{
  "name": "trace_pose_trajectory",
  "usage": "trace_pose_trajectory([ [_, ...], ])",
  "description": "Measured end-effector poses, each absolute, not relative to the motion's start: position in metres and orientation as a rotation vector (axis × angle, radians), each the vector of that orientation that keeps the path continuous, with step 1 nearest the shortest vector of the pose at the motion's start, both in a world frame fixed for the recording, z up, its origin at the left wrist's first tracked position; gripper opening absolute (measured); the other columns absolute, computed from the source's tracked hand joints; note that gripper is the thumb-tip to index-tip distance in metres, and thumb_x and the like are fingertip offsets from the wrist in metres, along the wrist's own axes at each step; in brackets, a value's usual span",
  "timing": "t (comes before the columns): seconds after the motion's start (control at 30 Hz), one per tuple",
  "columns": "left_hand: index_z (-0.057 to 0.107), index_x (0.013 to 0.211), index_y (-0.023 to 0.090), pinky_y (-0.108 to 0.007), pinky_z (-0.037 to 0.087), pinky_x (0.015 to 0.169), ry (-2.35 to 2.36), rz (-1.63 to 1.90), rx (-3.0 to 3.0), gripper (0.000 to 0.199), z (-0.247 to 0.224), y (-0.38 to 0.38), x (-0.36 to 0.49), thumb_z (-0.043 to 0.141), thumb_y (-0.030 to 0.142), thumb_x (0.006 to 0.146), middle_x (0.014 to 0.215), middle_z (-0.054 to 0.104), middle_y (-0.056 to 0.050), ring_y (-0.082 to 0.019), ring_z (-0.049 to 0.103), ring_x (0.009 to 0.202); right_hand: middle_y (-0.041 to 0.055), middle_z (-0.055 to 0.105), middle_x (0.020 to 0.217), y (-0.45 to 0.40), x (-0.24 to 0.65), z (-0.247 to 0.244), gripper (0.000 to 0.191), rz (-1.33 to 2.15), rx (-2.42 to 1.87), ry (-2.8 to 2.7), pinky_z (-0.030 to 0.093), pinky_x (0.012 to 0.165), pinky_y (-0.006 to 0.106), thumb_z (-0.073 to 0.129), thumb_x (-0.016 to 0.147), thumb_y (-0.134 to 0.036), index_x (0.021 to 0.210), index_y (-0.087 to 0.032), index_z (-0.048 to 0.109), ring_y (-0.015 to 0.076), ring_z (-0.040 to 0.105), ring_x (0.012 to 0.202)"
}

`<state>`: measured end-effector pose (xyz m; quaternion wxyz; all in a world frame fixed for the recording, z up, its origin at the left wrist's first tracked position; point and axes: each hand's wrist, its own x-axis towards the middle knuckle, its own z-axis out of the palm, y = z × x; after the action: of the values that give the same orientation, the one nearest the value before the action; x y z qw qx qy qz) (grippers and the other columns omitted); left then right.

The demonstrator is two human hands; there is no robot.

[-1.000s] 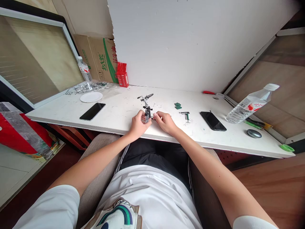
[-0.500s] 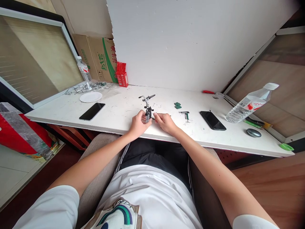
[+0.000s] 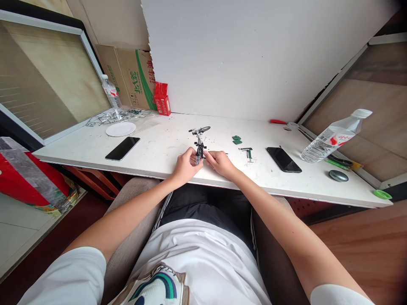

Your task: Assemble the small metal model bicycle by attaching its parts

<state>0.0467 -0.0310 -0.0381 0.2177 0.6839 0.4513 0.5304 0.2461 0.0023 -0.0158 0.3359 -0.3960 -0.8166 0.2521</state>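
Note:
A small model bike [image 3: 199,146] in black and silver stands between my hands near the table's front edge, its wheel and handlebar pointing away from me. My left hand [image 3: 187,166] is closed around its near left side. Pressed in from the other side, my right hand [image 3: 219,162] pinches at the bike's right edge with thumb and fingertips. Any small part between those fingertips is too small to make out. To the right of my hands lie small green pieces [image 3: 236,140] and a green and black part [image 3: 248,154].
On the white table [image 3: 165,140] are a phone [image 3: 123,148] and a white lid [image 3: 121,129] at left, another phone [image 3: 284,159] at right. A water bottle [image 3: 332,137] lies tilted near a grey oval object [image 3: 338,176]. Thin scraps [image 3: 104,117] and a red box [image 3: 162,99] sit at the back.
The model bike's front end has swung to the right, and its wheel shows more broadly. My right hand's fingertips are closer to its side. Both arms stay nearly in place.

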Motion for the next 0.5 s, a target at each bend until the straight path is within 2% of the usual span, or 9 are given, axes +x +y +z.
trace_pose_trajectory([
  [0.1, 0.055, 0.092, 0.024, -0.026, 0.054, 0.066, 1.238, 1.474, 1.892, 0.029, -0.0388, -0.0304, 0.0470, 0.082, 0.031, 0.084, 0.080, 0.068, 0.001, -0.015, 0.067, 0.071, 0.0003, 0.057, 0.062, 0.0026, 0.2459, -0.0159, 0.064, 0.656, -1.017, -2.128, 0.039, 0.069, 0.034, 0.037, 0.115, -0.065, 0.069, -0.023, 0.053, 0.0169, 0.050, 0.061],
  [0.3, 0.052, 0.090, 0.024, -0.025, 0.054, 0.065, 1.261, 1.540, 1.727, 0.032, -0.0351, -0.0269, 0.0478, 0.082, 0.032, 0.083, 0.084, 0.070, -0.002, -0.016, 0.068, 0.073, 0.0040, 0.072, 0.091, 0.0043, 0.2467, -0.0190, 0.036, 0.619, -0.910, -2.080, 0.043, 0.071, 0.032, 0.053, 0.111, -0.056, 0.103, -0.023, 0.065, 0.0196, 0.061, 0.077],
  [0.4, 0.051, 0.091, 0.024, -0.026, 0.054, 0.065, 1.259, 1.520, 1.732, 0.033, -0.0343, -0.0278, 0.0475, 0.082, 0.033, 0.083, 0.084, 0.071, -0.002, -0.017, 0.069, 0.075, 0.0030, 0.071, 0.088, 0.0039, 0.2467, -0.0187, 0.036, 0.601, -0.919, -2.105, 0.042, 0.071, 0.032, 0.051, 0.112, -0.053, 0.099, -0.022, 0.066, 0.0182, 0.059, 0.073],
  [0.5, 0.053, 0.092, 0.024, -0.026, 0.054, 0.066, 1.259, 1.500, 1.799, 0.031, -0.0351, -0.0293, 0.0470, 0.082, 0.032, 0.083, 0.081, 0.070, 0.000, -0.016, 0.068, 0.073, 0.0004, 0.066, 0.073, 0.0029, 0.2468, -0.0172, 0.048, 0.609, -0.954, -2.142, 0.040, 0.070, 0.033, 0.045, 0.114, -0.055, 0.082, -0.023, 0.060, 0.0170, 0.054, 0.065],
])
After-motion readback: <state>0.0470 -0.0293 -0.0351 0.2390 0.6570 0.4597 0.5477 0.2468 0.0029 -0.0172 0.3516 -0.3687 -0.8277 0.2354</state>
